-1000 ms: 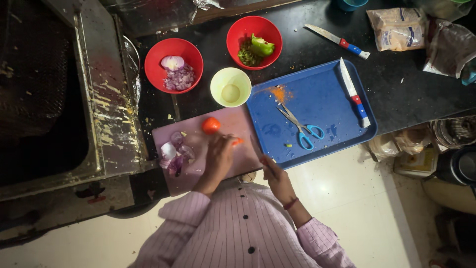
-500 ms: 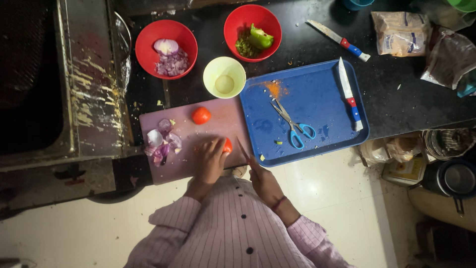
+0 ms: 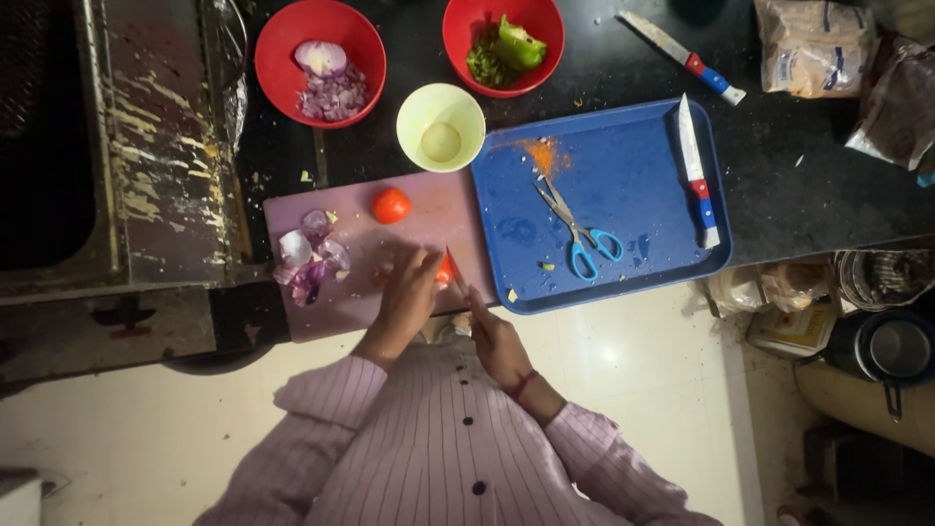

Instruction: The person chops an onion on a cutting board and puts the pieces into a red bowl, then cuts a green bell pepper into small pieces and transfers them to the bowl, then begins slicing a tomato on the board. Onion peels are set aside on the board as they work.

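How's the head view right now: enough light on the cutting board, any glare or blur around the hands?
Head view: dim and warm overall, edges darker; the pink cutting board is readable; left hand and right hand slightly soft; tomato piece half hidden by fingers; knife blade barely discernible; glare spot on the pale floor.

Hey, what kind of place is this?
Most likely a home kitchen: a dark counter with a cutting board, red bowls of chopped onion and green pepper, and knives.
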{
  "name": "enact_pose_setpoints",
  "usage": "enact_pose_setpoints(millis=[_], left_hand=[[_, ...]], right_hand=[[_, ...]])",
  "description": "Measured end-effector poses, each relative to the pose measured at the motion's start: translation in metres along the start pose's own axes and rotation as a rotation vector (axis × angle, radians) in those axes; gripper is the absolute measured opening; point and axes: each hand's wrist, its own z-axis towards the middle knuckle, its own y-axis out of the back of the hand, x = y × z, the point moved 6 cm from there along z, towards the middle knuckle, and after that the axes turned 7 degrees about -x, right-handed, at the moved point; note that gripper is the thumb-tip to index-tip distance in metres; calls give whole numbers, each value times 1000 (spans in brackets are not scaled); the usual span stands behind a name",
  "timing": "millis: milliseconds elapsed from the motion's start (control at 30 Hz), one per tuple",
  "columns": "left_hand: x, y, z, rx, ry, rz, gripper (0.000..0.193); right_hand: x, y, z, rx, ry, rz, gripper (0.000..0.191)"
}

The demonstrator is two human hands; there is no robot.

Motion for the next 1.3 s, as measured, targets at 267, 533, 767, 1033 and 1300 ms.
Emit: enact_pose_setpoints(millis=[267,533,767,1033,1300], left_hand=[[2,-5,4,44,-12,-16,52],[6,-10,-4,-20,-28,13,51],[16,-4,-18,-52,-10,18,52],[17,-5,-20,-75,-42,-16,42],[37,-11,-21,-52,-38,-59,49]], right_hand=[[18,9,7,-81,119,-6,48],[26,-8,20,-50,94,-172,55],[29,7,-31,-42,-22,-182,53],[43,-16,15,-99,-7,-265,48],[47,-30,-39,-147,28,-320,53]])
